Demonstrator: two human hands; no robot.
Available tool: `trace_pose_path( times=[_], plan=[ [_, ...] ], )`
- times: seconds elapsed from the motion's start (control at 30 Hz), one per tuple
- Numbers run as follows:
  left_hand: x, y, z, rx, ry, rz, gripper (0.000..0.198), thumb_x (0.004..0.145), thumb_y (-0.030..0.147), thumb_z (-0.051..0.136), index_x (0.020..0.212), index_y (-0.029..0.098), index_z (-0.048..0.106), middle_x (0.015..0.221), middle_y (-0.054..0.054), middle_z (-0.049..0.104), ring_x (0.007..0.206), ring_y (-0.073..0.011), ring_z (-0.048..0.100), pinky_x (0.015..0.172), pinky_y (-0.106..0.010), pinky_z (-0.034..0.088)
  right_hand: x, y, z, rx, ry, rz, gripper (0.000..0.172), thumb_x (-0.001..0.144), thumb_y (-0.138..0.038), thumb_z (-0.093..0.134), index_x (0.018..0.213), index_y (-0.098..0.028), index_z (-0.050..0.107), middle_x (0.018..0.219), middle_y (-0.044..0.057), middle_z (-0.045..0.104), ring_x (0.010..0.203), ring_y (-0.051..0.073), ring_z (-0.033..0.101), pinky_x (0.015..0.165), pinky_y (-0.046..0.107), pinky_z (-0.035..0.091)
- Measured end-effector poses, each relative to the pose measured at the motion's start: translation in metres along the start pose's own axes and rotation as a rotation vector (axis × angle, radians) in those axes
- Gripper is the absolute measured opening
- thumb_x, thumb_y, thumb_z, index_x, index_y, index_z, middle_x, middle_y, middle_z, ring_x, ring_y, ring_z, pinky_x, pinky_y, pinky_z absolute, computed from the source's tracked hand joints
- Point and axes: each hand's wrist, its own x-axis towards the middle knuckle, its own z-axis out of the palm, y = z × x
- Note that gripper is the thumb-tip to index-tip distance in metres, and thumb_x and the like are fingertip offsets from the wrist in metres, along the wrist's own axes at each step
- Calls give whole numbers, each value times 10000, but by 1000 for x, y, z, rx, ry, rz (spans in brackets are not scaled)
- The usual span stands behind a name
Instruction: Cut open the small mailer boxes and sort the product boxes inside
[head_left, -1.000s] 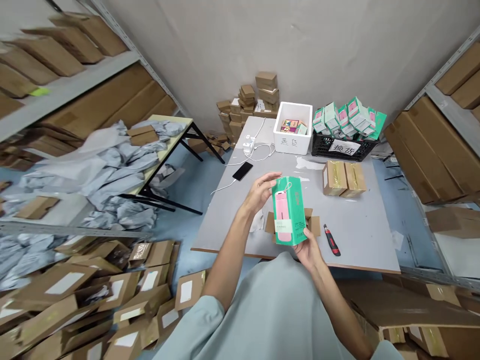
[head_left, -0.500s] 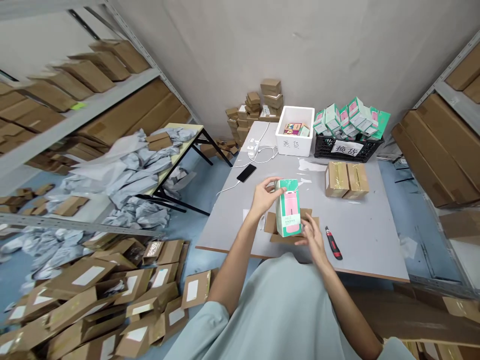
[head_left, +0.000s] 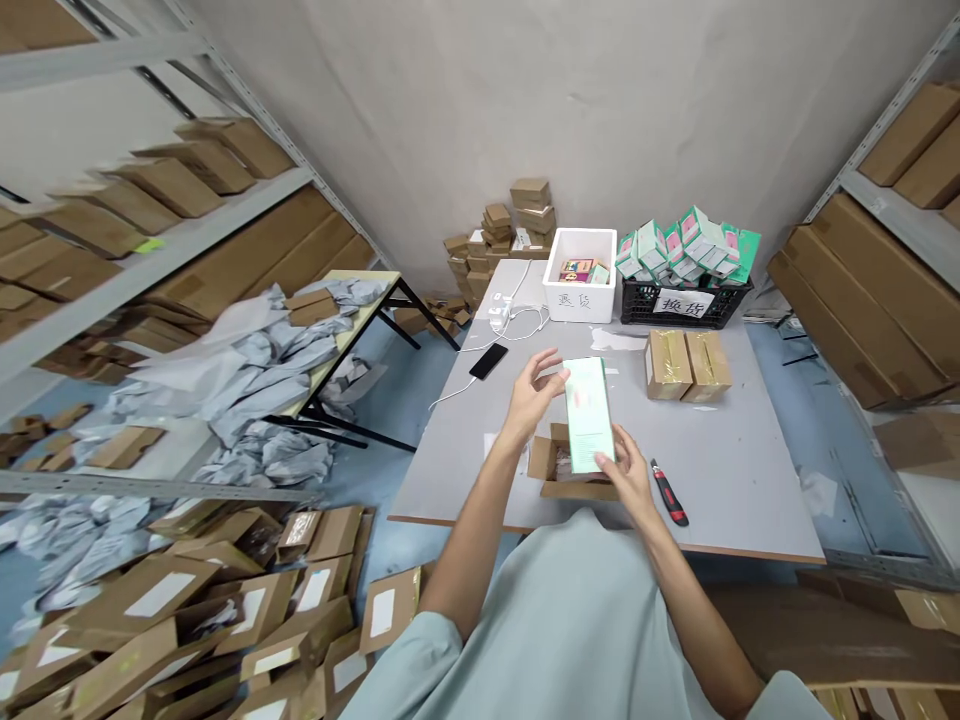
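A small green-and-white product box (head_left: 589,420) is held upright above the table, a pale printed panel towards me. My right hand (head_left: 628,468) grips its lower right corner, thumb on the front panel. At the upper left edge, my left hand (head_left: 534,392) has bent fingers, with the thumb tip against the box. Just below and behind it stands an open brown carton (head_left: 541,460), flaps spread; some clear wrapping shows inside. To the right of my right hand lies a red-and-black utility knife (head_left: 670,494).
Two taped cartons (head_left: 687,366) stand on the grey table (head_left: 465,460). Behind are a white foam bin (head_left: 578,303) and a black crate (head_left: 637,308) of similar boxes. A phone (head_left: 488,361) lies left, with a cable attached. Opened cartons (head_left: 157,595) crowd the left floor.
The product box has turned from its pink-pictured front to a paler panel and shifted slightly right. My right hand has closed onto its lower corner. The view has tilted slightly upward.
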Motion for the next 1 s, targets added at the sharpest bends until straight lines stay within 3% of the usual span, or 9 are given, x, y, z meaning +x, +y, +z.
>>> trace_pose_path(
  times=[0.17, 0.27, 0.37, 0.5, 0.63, 0.73, 0.87, 1.0],
  plan=[
    [9, -24, -8, -407, -250, -245, 804, 789, 527, 984, 1482, 266, 671, 1344, -99, 810, 989, -217, 810, 787, -282, 618, -4, 2, -10, 431, -211, 256, 539, 854, -505, 941, 1268, -208, 766, 1074, 99, 888, 916, 306, 866, 707, 386, 740],
    [5, -34, 1, -484, -258, -252, 795, 762, 484, 1001, 1449, 246, 679, 1236, -70, 846, 946, -220, 817, 761, -275, 610, -4, 8, -10, 610, -234, 337, 440, 858, -436, 934, 1211, -225, 775, 1013, 48, 897, 722, 219, 833, 623, 292, 696],
    [2, -34, 6, -460, -233, -236, 779, 748, 467, 1006, 1414, 230, 680, 1201, -73, 850, 924, -227, 818, 776, -294, 614, -1, 13, -11, 645, -223, 380, 420, 869, -430, 907, 1218, -239, 773, 1007, 32, 898, 687, 198, 818, 600, 270, 676],
    [3, -25, 0, -324, -157, -221, 740, 689, 461, 1024, 1312, 231, 698, 1151, -76, 837, 888, -216, 804, 760, -298, 616, 4, 11, -18, 449, -229, 378, 514, 899, -522, 857, 1309, -228, 755, 998, 67, 880, 786, 252, 842, 533, 276, 644],
    [6, -16, -6, -108, -2, -141, 716, 620, 435, 1036, 1234, 239, 725, 1235, -87, 805, 967, -231, 796, 771, -305, 640, 1, 3, -19, 119, -54, 152, 805, 942, -634, 801, 1645, -317, 568, 1455, 116, 774, 907, 237, 825, 558, 300, 661],
    [6, -16, -3, 23, 82, -72, 712, 606, 432, 1028, 1228, 236, 740, 1219, -81, 794, 893, -210, 785, 738, -291, 626, -4, 0, -10, -188, 60, -54, 928, 909, -623, 848, 1719, -333, 498, 1654, 156, 620, 910, 203, 785, 611, 303, 665],
    [4, -22, 7, 88, 134, -40, 669, 643, 458, 996, 1216, 231, 737, 1199, -85, 786, 814, -179, 751, 706, -283, 608, -8, 2, 5, -547, 125, -234, 835, 890, -569, 867, 1626, -258, 624, 1600, 197, 633, 992, 256, 763, 631, 331, 665],
    [-2, -25, 17, 126, 134, -3, 626, 703, 448, 983, 1234, 225, 739, 1263, -99, 776, 834, -177, 752, 730, -291, 623, -5, 5, 7, -754, 182, -356, 648, 923, -466, 808, 1516, -223, 715, 1548, 207, 664, 1114, 301, 766, 762, 382, 692]
  ],
)
